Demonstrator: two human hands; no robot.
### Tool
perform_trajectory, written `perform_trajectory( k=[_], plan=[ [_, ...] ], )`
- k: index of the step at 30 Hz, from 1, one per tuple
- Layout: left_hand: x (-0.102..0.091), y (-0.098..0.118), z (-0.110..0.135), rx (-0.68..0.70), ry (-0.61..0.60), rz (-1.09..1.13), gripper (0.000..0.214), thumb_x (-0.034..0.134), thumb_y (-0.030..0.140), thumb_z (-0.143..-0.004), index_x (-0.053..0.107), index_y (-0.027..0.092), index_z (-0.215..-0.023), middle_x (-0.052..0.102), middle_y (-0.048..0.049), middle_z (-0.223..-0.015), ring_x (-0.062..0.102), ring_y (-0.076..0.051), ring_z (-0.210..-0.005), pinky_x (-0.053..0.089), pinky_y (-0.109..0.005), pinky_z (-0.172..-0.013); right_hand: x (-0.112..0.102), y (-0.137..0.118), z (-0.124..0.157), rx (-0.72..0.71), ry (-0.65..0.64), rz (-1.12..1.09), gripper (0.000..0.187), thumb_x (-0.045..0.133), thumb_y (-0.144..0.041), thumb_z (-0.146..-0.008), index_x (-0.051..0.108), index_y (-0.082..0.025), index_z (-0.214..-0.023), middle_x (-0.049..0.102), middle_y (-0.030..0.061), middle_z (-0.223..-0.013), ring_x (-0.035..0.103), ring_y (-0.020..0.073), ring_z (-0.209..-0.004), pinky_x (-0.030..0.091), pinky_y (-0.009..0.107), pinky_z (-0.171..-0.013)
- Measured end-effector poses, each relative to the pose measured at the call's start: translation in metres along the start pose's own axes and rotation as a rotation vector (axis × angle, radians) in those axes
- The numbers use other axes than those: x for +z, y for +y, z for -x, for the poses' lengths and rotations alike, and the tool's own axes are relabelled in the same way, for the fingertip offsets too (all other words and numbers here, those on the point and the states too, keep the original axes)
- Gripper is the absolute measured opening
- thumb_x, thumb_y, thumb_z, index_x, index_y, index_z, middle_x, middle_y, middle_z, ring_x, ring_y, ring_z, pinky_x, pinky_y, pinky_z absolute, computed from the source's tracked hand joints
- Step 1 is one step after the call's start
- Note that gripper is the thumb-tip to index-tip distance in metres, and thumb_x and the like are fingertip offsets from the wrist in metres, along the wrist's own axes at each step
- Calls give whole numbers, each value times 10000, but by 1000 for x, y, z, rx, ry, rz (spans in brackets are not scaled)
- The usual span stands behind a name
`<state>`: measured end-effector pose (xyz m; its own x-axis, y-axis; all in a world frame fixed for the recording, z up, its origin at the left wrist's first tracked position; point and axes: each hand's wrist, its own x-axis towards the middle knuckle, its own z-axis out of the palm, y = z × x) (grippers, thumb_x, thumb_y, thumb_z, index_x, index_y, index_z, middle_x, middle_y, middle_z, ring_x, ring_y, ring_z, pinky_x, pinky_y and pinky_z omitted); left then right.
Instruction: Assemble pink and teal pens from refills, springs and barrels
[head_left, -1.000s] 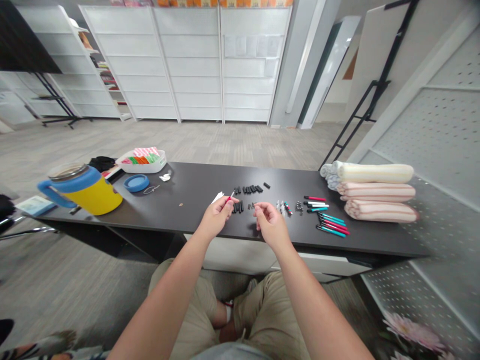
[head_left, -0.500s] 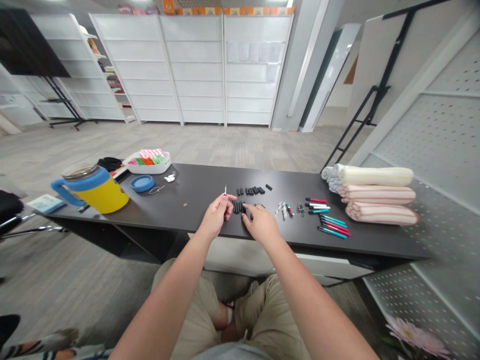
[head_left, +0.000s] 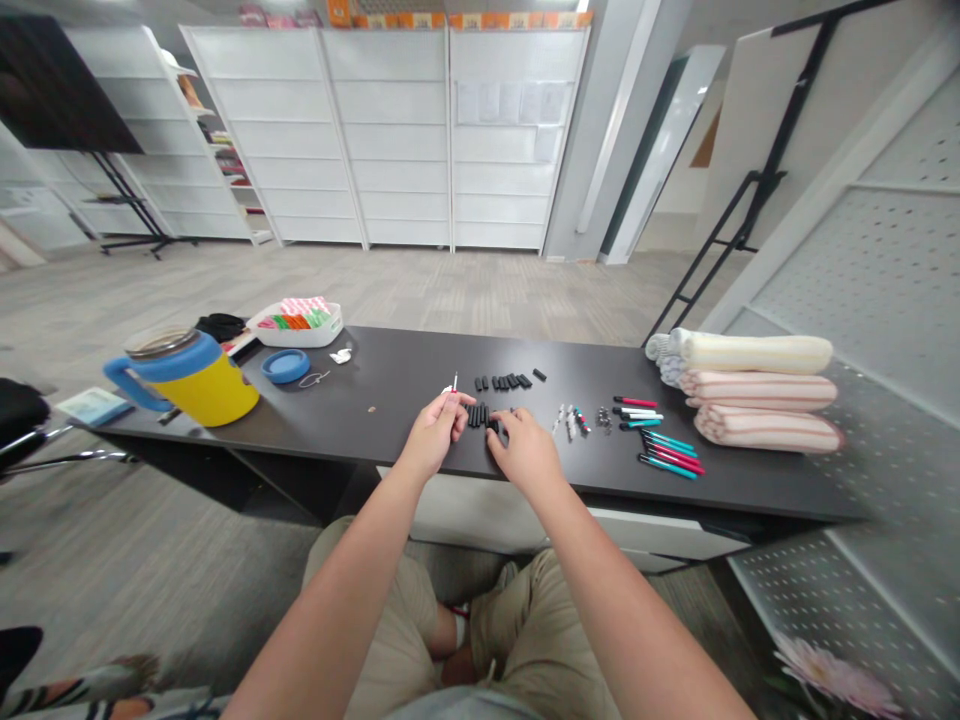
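1. At the far left of the dark desk [head_left: 360, 430] stands a yellow mug [head_left: 217, 390] with a blue rim and handle.
2. Just beyond it, a white tray [head_left: 330, 330] holds colourful packets, with a round blue lid [head_left: 285, 367] in front and a small crumpled white piece [head_left: 341, 356] to the right.
3. The left hand [head_left: 435, 432] is closed, thumb against fingers, on a thin pen part [head_left: 454, 384], red low down, its pale tip pointing up.
4. Right of that hand, a near row of black tubes [head_left: 477, 415] lies side by side; a far row of black pieces [head_left: 510, 381] lies beyond.
5. The right hand [head_left: 525, 445] reaches over the near row's right end, fingers bent, thumb and forefinger slightly parted at a black tube; whether they grip it I cannot tell.
6. Next come slender clear parts [head_left: 571, 424], then small metallic bits [head_left: 604, 420], too tiny to make out.
7. Farther right lie red, white and teal pens [head_left: 671, 455], and beside them a stack of rolled towels [head_left: 761, 390].
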<state>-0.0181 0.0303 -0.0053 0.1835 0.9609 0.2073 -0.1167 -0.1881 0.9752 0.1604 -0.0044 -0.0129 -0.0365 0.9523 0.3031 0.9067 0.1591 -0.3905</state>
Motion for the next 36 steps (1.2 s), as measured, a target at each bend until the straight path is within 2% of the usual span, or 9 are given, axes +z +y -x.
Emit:
perform_trajectory(
  k=[5, 7, 9, 11, 13, 19, 25, 29, 36],
  plan=[
    [1, 0, 0, 13, -1, -7, 486, 485, 614, -1021, 671, 166, -1062, 488, 33, -671, 430, -97, -559, 349, -228, -555, 1, 4, 1, -8, 60, -91, 199, 594, -327, -990, 708, -224, -1116, 651, 95, -1121, 665, 225, -929, 500, 315, -823],
    [1, 0, 0, 11, -2, -6, 477, 488, 605, -1025, 672, 166, -1061, 486, 34, -668, 423, -94, -556, 341, -228, -553, -1, 8, 1, 6, 133, -169, 214, 531, -275, -1009, 701, -201, -1115, 665, 110, -1100, 659, 238, -974, 496, 329, -881],
    [1, -1, 0, 4, -4, -7, 472, 490, 600, -1026, 673, 165, -1059, 485, 35, -664, 417, -92, -555, 335, -228, -552, -2, 12, 0, 94, 230, -213, 253, 472, -218, -1012, 690, -166, -1129, 679, 138, -1090, 648, 257, -1019, 483, 357, -940],
    [0, -2, -1, -4, -10, -7, 472, 493, 600, -1025, 674, 164, -1057, 481, 37, -662, 410, -91, -552, 327, -228, -548, -2, 16, -2, 208, 275, -192, 269, 475, -190, -994, 685, -132, -1152, 686, 166, -1100, 644, 277, -1035, 473, 384, -966],
    [0, -2, -1, -9, -14, -6, 471, 501, 600, -1021, 674, 163, -1053, 477, 38, -659, 403, -90, -550, 319, -229, -544, -2, 17, -5, 270, 244, -131, 276, 514, -182, -971, 691, -119, -1173, 688, 186, -1132, 649, 292, -1047, 473, 393, -961],
    [0, -2, -1, -12, -25, -21, 459, 521, 590, -1017, 681, 160, -1040, 469, 40, -657, 402, -92, -561, 320, -233, -555, -1, 14, -12, 309, 122, 13, 269, 567, -190, -952, 700, -93, -1164, 692, 225, -1121, 678, 327, -1040, 485, 397, -905],
    [-1, -1, -1, -22, -30, -35, 462, 526, 600, -1008, 675, 162, -1028, 462, 40, -653, 398, -101, -563, 315, -241, -558, -3, 9, -11, 371, 134, 6, 319, 596, -206, -958, 629, -77, -1248, 681, 237, -1174, 682, 322, -1074, 481, 375, -911],
    [-2, -2, -1, -20, -32, -46, 462, 523, 599, -1009, 673, 161, -1025, 461, 42, -647, 400, -100, -564, 315, -237, -563, -5, 6, -12, 395, 88, 63, 251, 560, -206, -992, 664, -73, -1178, 695, 216, -1137, 691, 302, -1065, 479, 351, -922],
    [-2, -4, -1, -16, -40, -29, 432, 527, 571, -1019, 675, 164, -1027, 458, 45, -644, 390, -96, -563, 301, -235, -557, -8, 0, -18, 433, 18, 134, 225, 554, -202, -995, 704, -68, -1097, 714, 215, -1085, 725, 299, -986, 510, 343, -843]
  ],
)
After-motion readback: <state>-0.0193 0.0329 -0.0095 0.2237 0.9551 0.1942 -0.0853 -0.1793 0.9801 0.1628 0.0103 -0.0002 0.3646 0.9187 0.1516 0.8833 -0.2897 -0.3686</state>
